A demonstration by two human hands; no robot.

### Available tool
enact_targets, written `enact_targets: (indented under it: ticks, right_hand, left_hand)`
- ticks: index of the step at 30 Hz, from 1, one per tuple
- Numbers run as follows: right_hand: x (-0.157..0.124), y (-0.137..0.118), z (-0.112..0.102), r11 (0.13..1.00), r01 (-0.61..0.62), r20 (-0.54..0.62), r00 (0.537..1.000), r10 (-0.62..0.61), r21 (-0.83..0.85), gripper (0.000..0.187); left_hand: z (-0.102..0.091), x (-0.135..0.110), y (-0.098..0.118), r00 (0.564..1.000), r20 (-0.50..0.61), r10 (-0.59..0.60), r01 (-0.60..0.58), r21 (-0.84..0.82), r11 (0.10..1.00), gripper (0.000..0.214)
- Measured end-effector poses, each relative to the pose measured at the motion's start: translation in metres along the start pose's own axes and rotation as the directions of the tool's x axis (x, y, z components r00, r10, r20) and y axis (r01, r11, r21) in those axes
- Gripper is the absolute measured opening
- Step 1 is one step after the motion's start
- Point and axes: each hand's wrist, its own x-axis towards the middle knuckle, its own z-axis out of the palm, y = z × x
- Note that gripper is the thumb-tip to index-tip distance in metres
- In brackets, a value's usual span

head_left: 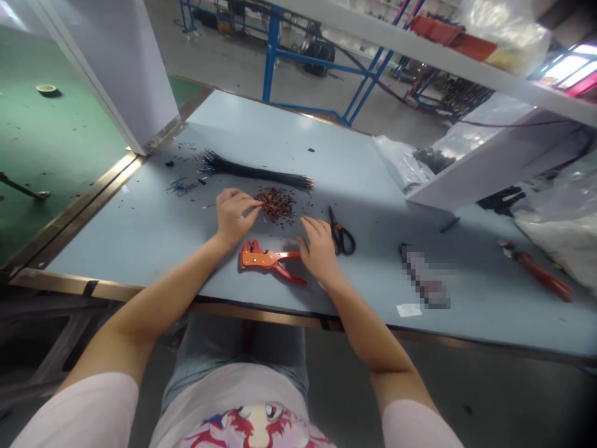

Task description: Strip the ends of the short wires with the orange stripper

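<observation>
My left hand (234, 218) is at the left edge of a heap of small brown-and-copper pieces (278, 205). Its thumb and forefinger come together there in a pinch, and anything between them is too small to make out. To the right of the heap, my right hand (319, 250) is open with its fingers stretched out, its thumb by the handle end of an orange-red wire stripper (261, 259) lying on the table. Black-handled scissors (344, 236) lie just beyond this hand, partly hidden by it. Behind the heap rests a bundle of black wires (261, 173) with bared ends.
Blue wire scraps (181, 186) lie on the light-blue table (140, 242) at the left. Farther right are a pixelated object (423, 275), a white paper slip (408, 310) and a red-handled tool (543, 275). Shelf uprights (112, 68) stand on both sides, with plastic bags (403, 163) at the right.
</observation>
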Motion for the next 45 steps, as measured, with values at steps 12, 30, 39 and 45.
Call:
enact_targets:
  ticks: [12, 30, 39, 45]
  right_hand:
    - [-0.003, -0.013, 0.002, 0.994, 0.057, -0.048, 0.997, -0.053, 0.089, 0.018]
    - [0.001, -0.007, -0.001, 0.993, 0.058, -0.179, 0.983, -0.039, 0.101, 0.013]
    - [-0.006, -0.016, 0.005, 0.994, 0.096, -0.082, 0.993, -0.091, 0.058, 0.009]
    - [-0.004, -0.014, 0.004, 0.998, 0.067, -0.028, 0.997, -0.066, 0.014, 0.013]
  left_hand:
    - [0.000, -0.022, 0.030, 0.898, 0.142, 0.416, -0.422, 0.015, 0.907, 0.015]
    - [-0.008, -0.003, 0.014, 0.954, 0.052, 0.297, -0.301, 0.154, 0.941, 0.011]
    - [0.000, -0.024, 0.045, 0.762, 0.148, 0.630, -0.646, 0.114, 0.755, 0.018]
    - [0.001, -0.024, 0.039, 0.787, 0.228, 0.573, -0.608, 0.131, 0.783, 0.016]
